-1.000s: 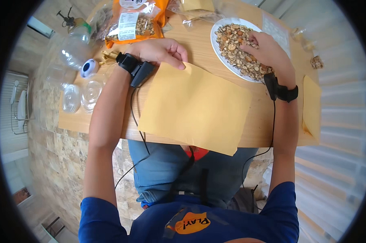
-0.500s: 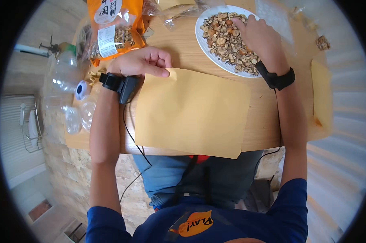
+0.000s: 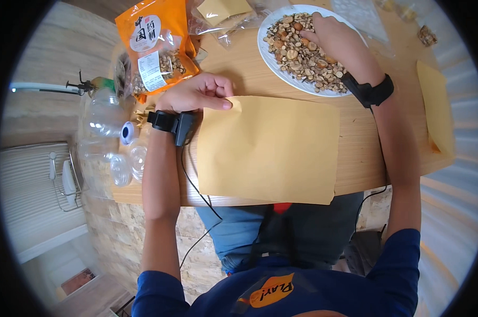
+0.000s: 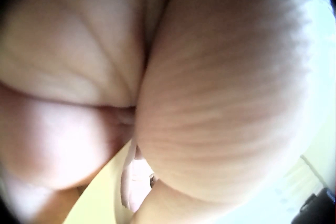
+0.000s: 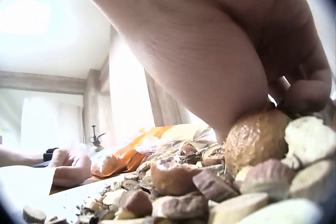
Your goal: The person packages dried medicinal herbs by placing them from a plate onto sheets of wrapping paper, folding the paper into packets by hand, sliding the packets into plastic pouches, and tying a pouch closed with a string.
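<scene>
Paper [image 3: 268, 153] is pinched by the left hand [image 3: 204, 95], dried slices [image 3: 296, 64] apparently gathered by the right hand [image 3: 338, 39], hold unclear; secure grasp needed.

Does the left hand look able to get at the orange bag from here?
Probably yes: the orange bag lies just beyond the left hand, with nothing visible between them. That hand grips the yellow paper, though, so it would likely need to let go first.

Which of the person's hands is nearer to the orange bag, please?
Left: the left hand is close by the orange bag, on its near side; the right hand is well to the bag's right, at the dried pieces on the white plate.
</scene>
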`<control>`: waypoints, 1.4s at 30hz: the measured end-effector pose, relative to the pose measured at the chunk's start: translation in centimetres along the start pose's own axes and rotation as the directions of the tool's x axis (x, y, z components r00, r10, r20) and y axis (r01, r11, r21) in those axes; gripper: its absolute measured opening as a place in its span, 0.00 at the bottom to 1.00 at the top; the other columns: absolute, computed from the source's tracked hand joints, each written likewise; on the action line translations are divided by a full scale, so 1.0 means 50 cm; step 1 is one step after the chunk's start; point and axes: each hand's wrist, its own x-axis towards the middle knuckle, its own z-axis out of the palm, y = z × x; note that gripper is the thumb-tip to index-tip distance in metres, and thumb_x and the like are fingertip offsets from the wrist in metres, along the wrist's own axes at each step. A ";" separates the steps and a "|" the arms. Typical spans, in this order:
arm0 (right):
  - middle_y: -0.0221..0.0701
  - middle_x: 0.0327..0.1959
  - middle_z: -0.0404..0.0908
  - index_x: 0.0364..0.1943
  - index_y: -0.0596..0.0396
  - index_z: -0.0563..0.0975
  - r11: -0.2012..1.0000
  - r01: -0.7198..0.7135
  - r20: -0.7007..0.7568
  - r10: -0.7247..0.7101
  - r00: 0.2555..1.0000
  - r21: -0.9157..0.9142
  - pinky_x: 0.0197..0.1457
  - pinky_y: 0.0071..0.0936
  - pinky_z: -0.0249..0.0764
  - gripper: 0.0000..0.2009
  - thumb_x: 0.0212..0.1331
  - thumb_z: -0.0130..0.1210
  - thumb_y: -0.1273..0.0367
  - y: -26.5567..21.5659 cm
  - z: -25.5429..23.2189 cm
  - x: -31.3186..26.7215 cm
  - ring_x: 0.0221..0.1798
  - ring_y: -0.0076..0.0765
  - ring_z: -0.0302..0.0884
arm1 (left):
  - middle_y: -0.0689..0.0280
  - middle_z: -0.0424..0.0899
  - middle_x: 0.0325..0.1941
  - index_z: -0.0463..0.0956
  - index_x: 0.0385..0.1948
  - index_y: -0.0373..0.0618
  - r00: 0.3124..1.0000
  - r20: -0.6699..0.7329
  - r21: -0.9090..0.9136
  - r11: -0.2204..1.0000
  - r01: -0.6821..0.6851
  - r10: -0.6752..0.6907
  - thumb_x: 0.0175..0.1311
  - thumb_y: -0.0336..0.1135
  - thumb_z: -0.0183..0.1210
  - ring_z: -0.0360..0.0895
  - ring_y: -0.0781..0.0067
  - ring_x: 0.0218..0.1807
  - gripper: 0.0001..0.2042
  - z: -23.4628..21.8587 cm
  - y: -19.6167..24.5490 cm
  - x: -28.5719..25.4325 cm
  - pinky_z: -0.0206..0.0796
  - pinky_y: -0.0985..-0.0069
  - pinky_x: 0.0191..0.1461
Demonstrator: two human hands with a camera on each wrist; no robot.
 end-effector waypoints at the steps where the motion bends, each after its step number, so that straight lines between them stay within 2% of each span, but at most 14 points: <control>1: 0.50 0.36 0.85 0.44 0.62 0.75 1.000 0.024 0.007 -0.024 1.000 -0.005 0.41 0.52 0.80 0.26 0.74 0.52 0.47 0.004 0.006 0.001 0.39 0.60 0.85 | 0.78 0.82 0.34 0.78 0.36 0.41 1.000 0.001 0.006 1.000 0.009 -0.009 0.71 0.27 0.66 0.73 0.91 0.37 0.05 0.000 -0.001 0.000 0.63 0.85 0.44; 5: 0.50 0.34 0.83 0.44 0.63 0.75 0.983 0.148 -0.038 -0.144 0.989 0.107 0.42 0.51 0.77 0.23 0.76 0.52 0.52 0.023 0.017 0.010 0.37 0.59 0.83 | 0.76 0.85 0.36 0.78 0.37 0.41 1.000 0.000 0.013 1.000 0.010 -0.010 0.71 0.27 0.66 0.74 0.91 0.38 0.05 -0.002 -0.003 0.000 0.64 0.85 0.44; 8: 0.50 0.33 0.80 0.43 0.65 0.73 0.987 -0.021 0.222 -0.016 0.975 0.161 0.42 0.49 0.74 0.18 0.77 0.52 0.58 0.018 -0.008 0.011 0.33 0.59 0.79 | 0.74 0.87 0.38 0.78 0.38 0.40 1.000 0.005 0.002 1.000 0.008 -0.008 0.71 0.26 0.66 0.77 0.90 0.39 0.05 -0.006 -0.005 0.000 0.66 0.85 0.45; 11: 0.49 0.32 0.79 0.42 0.64 0.73 0.986 0.028 0.107 -0.046 0.993 0.163 0.39 0.48 0.72 0.17 0.77 0.51 0.60 0.023 -0.016 -0.005 0.31 0.57 0.75 | 0.72 0.88 0.40 0.77 0.39 0.40 1.000 0.004 0.002 1.000 0.013 -0.013 0.71 0.26 0.65 0.79 0.89 0.40 0.05 -0.004 -0.003 0.000 0.68 0.85 0.45; 14: 0.54 0.38 0.84 0.38 0.60 0.84 0.958 0.179 -0.047 -0.173 0.984 0.223 0.45 0.49 0.78 0.12 0.67 0.57 0.64 0.028 -0.049 -0.025 0.43 0.55 0.86 | 0.71 0.88 0.40 0.78 0.39 0.39 1.000 -0.003 0.008 1.000 0.016 -0.016 0.71 0.26 0.66 0.80 0.88 0.40 0.05 -0.005 -0.003 0.000 0.69 0.85 0.46; 19: 0.54 0.37 0.85 0.37 0.66 0.83 0.938 -0.037 0.148 -0.015 0.989 0.345 0.44 0.49 0.78 0.14 0.67 0.56 0.65 0.005 -0.123 -0.029 0.41 0.61 0.85 | 0.74 0.86 0.37 0.77 0.39 0.42 0.999 -0.029 -0.016 0.999 0.039 -0.040 0.69 0.24 0.67 0.77 0.90 0.38 0.06 0.003 0.002 0.001 0.65 0.86 0.44; 23: 0.55 0.38 0.85 0.39 0.67 0.83 0.982 0.059 0.164 -0.089 0.982 0.181 0.45 0.49 0.78 0.15 0.68 0.56 0.64 0.023 -0.119 -0.012 0.42 0.62 0.85 | 0.71 0.88 0.40 0.79 0.41 0.40 0.999 -0.023 -0.045 0.998 0.045 -0.046 0.70 0.25 0.66 0.80 0.87 0.40 0.05 -0.002 -0.006 0.000 0.69 0.85 0.46; 29: 0.57 0.41 0.84 0.40 0.67 0.82 0.983 -0.053 0.183 0.019 0.983 0.178 0.48 0.49 0.78 0.16 0.71 0.55 0.63 -0.014 -0.178 -0.031 0.44 0.62 0.84 | 0.69 0.89 0.42 0.81 0.44 0.38 0.999 -0.026 -0.050 0.998 0.043 -0.044 0.70 0.26 0.66 0.82 0.85 0.43 0.06 -0.003 -0.005 -0.001 0.72 0.84 0.49; 32: 0.52 0.43 0.86 0.50 0.65 0.79 0.973 -0.037 0.359 -0.048 0.932 0.226 0.50 0.43 0.81 0.13 0.69 0.58 0.69 -0.052 -0.196 -0.043 0.45 0.54 0.87 | 0.69 0.89 0.43 0.81 0.44 0.38 0.999 -0.028 -0.038 0.999 0.034 -0.036 0.70 0.26 0.66 0.82 0.85 0.44 0.06 -0.001 -0.004 0.000 0.72 0.84 0.50; 34: 0.47 0.30 0.78 0.39 0.64 0.74 0.720 0.438 -0.028 -0.504 0.863 0.539 0.37 0.48 0.72 0.15 0.74 0.52 0.61 -0.054 -0.132 -0.058 0.30 0.55 0.74 | 0.70 0.89 0.42 0.81 0.44 0.38 0.999 -0.034 -0.009 1.000 0.022 -0.022 0.70 0.26 0.66 0.82 0.86 0.44 0.06 -0.004 -0.009 0.001 0.72 0.84 0.50; 35: 0.47 0.30 0.78 0.39 0.64 0.74 0.714 0.439 -0.023 -0.510 0.860 0.545 0.37 0.48 0.72 0.15 0.74 0.52 0.61 -0.080 -0.134 -0.066 0.30 0.55 0.74 | 0.70 0.89 0.42 0.81 0.44 0.38 0.999 -0.039 -0.018 1.000 0.026 -0.026 0.70 0.26 0.66 0.82 0.86 0.44 0.06 -0.004 -0.008 0.002 0.72 0.84 0.50; 37: 0.45 0.29 0.77 0.35 0.63 0.75 0.599 0.488 0.220 -0.745 0.629 0.634 0.36 0.45 0.72 0.15 0.71 0.53 0.63 -0.156 -0.147 -0.095 0.30 0.56 0.74 | 0.72 0.88 0.41 0.81 0.44 0.38 1.000 -0.016 -0.044 0.999 0.023 -0.024 0.71 0.27 0.65 0.81 0.87 0.43 0.06 -0.001 -0.008 0.000 0.71 0.84 0.49; 40: 0.45 0.29 0.76 0.31 0.63 0.75 0.686 0.327 0.457 -0.697 0.553 0.650 0.36 0.44 0.73 0.14 0.67 0.54 0.64 -0.235 -0.183 -0.162 0.30 0.56 0.74 | 0.74 0.86 0.39 0.82 0.43 0.39 1.000 -0.023 -0.009 1.000 -0.001 0.001 0.72 0.28 0.64 0.80 0.88 0.42 0.05 0.001 -0.012 0.001 0.71 0.84 0.49; 42: 0.45 0.30 0.77 0.32 0.62 0.75 0.669 0.319 0.440 -0.706 0.555 0.671 0.37 0.44 0.73 0.13 0.68 0.53 0.64 -0.242 -0.151 -0.190 0.31 0.55 0.75 | 0.75 0.86 0.39 0.82 0.42 0.39 1.000 -0.017 0.002 1.000 -0.003 0.003 0.72 0.29 0.64 0.80 0.89 0.42 0.04 0.005 -0.011 0.002 0.71 0.85 0.48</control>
